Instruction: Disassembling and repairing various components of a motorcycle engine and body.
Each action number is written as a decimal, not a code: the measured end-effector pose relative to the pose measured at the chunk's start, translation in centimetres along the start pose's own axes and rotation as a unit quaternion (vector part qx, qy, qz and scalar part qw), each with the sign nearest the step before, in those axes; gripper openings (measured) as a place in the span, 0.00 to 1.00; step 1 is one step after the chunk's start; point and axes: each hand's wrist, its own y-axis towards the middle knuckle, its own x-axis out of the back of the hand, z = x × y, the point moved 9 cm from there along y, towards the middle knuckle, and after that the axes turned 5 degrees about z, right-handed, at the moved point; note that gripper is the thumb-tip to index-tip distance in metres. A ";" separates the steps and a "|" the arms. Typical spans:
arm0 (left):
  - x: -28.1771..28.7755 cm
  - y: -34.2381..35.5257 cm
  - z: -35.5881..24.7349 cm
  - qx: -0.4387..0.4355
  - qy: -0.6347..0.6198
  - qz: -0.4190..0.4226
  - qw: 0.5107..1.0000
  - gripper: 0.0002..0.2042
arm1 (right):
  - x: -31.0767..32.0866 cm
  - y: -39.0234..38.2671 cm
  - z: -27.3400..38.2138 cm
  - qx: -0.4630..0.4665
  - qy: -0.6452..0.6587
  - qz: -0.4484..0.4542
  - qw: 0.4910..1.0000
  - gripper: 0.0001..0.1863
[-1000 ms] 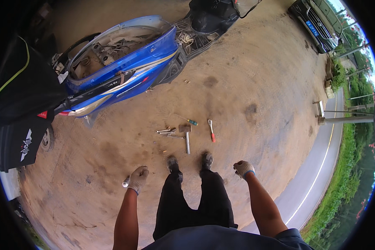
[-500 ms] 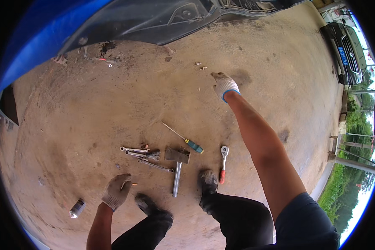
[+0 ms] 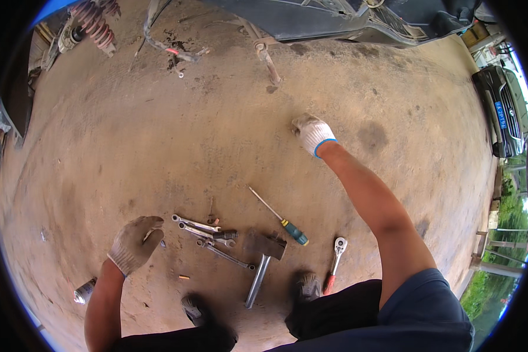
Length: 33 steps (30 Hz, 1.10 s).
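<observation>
Wrenches [image 3: 202, 230] lie in a loose bunch on the dirt ground [image 3: 158, 135], near the person's feet and just right of the left hand [image 3: 134, 243]; that hand wears a grubby knit glove, hangs low over the ground with its fingers loosely curled and partly spread, and holds nothing that I can see; its fingertips come close to the nearest wrench end but stay apart from it. Right of the wrenches lies a hammer [image 3: 264, 261], head toward the far side, metal handle running back toward the shoes; a screwdriver [image 3: 278, 216] with a green and yellow grip lies slantwise just beyond it; further right a ratchet [image 3: 335, 261] with a red grip rests beside the right shoe [image 3: 307, 286]. The right hand [image 3: 311, 132], gloved in white with a blue cuff, reaches far out over the ground, well apart from the tools; its fingers fold downward, and whether they grip anything I cannot tell. At the far edge stands a dark vehicle body [image 3: 334, 20]; a red coil spring [image 3: 97, 23] shows far left; a small can [image 3: 83, 290] lies near left by the forearm.
</observation>
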 end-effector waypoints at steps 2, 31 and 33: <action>-1.2 0.4 -0.7 -0.031 0.018 0.035 0.999 0.15 | -0.4 -0.8 3.0 0.045 0.007 -0.026 0.999 0.19; -5.3 -1.6 1.4 0.005 0.096 0.132 0.987 0.19 | 0.4 -3.3 3.1 -0.105 0.446 0.036 0.888 0.18; -5.4 -1.6 1.8 0.019 0.089 0.133 0.987 0.20 | 0.4 -3.7 3.7 -0.093 0.600 0.012 0.795 0.17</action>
